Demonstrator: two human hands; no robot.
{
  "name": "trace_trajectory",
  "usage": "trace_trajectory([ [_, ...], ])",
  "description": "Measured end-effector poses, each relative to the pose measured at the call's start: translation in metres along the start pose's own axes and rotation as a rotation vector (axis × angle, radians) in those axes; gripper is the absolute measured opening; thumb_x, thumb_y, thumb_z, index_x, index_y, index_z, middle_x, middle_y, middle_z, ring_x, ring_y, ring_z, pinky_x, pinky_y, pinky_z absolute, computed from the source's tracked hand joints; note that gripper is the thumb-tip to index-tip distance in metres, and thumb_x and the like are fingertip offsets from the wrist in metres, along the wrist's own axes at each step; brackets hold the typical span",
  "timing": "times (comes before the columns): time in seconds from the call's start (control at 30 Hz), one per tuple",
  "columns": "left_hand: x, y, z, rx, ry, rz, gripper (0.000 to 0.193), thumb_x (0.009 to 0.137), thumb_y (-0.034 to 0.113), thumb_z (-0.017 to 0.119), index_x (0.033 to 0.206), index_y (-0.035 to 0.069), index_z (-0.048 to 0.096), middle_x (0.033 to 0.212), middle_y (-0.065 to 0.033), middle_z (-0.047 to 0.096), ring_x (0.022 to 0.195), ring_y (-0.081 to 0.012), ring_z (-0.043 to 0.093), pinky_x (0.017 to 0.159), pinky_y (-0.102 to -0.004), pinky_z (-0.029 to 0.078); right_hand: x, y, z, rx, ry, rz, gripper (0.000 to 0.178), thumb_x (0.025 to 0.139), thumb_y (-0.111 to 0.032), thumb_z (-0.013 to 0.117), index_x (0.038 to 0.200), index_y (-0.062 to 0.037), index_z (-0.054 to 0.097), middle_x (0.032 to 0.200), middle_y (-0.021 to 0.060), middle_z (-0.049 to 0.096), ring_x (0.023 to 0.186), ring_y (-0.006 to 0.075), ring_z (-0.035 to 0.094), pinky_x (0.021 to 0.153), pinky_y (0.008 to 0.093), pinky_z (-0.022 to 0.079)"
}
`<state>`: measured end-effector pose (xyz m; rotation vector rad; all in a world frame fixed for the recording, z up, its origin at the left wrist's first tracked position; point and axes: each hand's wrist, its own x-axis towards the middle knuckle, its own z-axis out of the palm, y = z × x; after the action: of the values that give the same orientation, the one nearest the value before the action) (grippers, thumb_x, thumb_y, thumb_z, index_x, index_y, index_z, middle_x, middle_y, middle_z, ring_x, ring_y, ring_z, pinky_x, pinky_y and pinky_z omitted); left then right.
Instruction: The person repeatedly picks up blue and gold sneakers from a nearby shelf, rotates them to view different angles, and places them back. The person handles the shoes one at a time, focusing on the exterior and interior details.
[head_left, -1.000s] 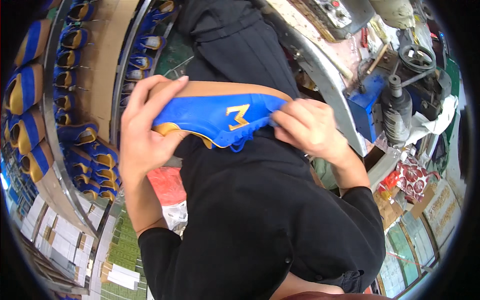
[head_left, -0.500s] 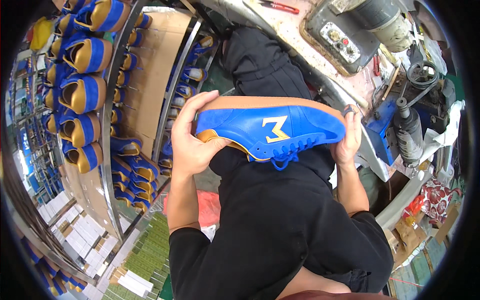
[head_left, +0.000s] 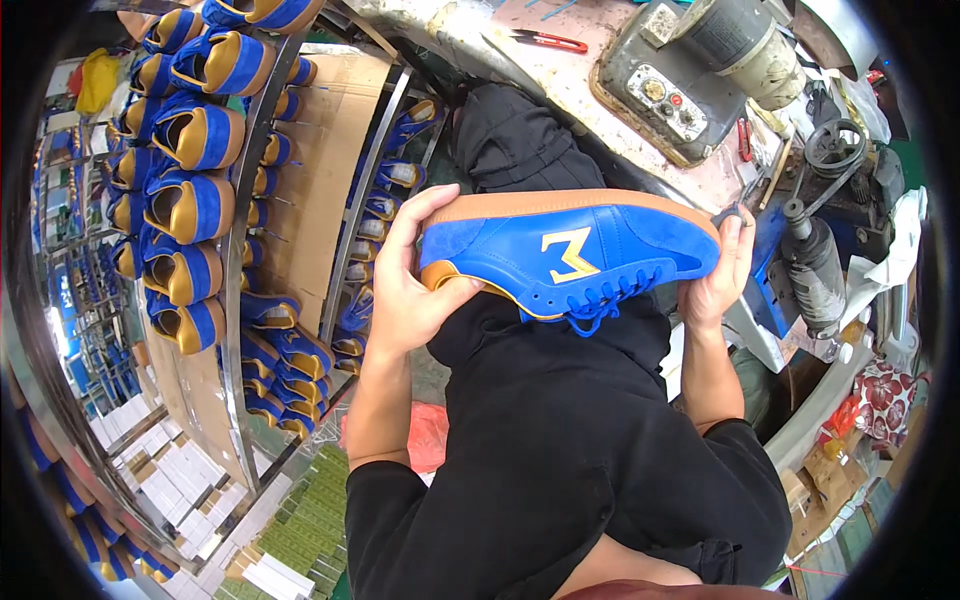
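Observation:
A blue shoe (head_left: 500, 245) with a tan sole, a gold lining and a gold emblem lies on its side in the air above my lap, sole edge away from me. At its heel, my left hand (head_left: 408, 300) is closed, thumb at the gold-lined opening and fingers over the sole. My right hand (head_left: 715, 285) grips the toe end; a small dark thing (head_left: 733, 214) sits at its fingertips, too small to name. Blue laces (head_left: 610, 298) hang tied on the side nearest me. The shoe's far side and part of the right fingers are hidden.
On the left stands a metal rack (head_left: 240, 250) hung with matching shoes (head_left: 185, 205). A stained workbench (head_left: 540, 75) at the upper right carries a grey machine (head_left: 660, 90) and red-handled snips (head_left: 550, 41). Belt-driven machinery (head_left: 835, 150) stands farther right. Red plastic (head_left: 425, 437) lies on the floor.
Both hands and the shoe have shifted slightly to the right in the picture, as has the rack. The grip on the shoe looks the same.

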<state>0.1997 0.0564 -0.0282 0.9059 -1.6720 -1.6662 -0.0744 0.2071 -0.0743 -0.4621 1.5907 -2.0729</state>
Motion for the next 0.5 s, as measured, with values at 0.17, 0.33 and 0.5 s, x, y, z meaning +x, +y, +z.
trace_trajectory([
  [0.17,0.003,0.001,-0.003,0.086,-0.075,0.09,0.077,0.07,0.018,0.079,0.136,-0.003,0.045,0.141,-0.0178,0.041,0.13,-0.0264,0.043,0.109,-0.0387,0.034,0.005,0.005,-0.004,0.028,0.081,-0.021,0.019,0.104,-0.02,0.046,0.116,-0.0056,0.051,0.09,0.0001,0.054,0.078,0.0069,0.052,0.071,0.0234,0.045],
  [0.33,0.025,0.019,0.013,-0.182,-0.217,0.161,0.083,0.071,0.021,0.078,0.14,-0.004,0.039,0.149,-0.0214,0.032,0.138,-0.0307,0.036,0.112,-0.0401,0.03,0.021,-0.008,-0.022,0.088,0.216,-0.135,0.018,0.104,-0.021,0.046,0.113,-0.006,0.052,0.089,-0.0015,0.054,0.078,0.0061,0.052,0.07,0.024,0.046],
  [0.5,0.067,0.032,0.05,-0.302,-0.35,0.285,0.096,0.065,0.019,0.083,0.144,-0.004,0.032,0.151,-0.0286,0.029,0.14,-0.0353,0.035,0.113,-0.0443,0.031,0.036,-0.061,-0.032,0.085,0.403,-0.311,0.022,0.105,-0.025,0.043,0.112,-0.0065,0.052,0.083,-0.002,0.051,0.077,0.0076,0.054,0.07,0.0246,0.047],
])
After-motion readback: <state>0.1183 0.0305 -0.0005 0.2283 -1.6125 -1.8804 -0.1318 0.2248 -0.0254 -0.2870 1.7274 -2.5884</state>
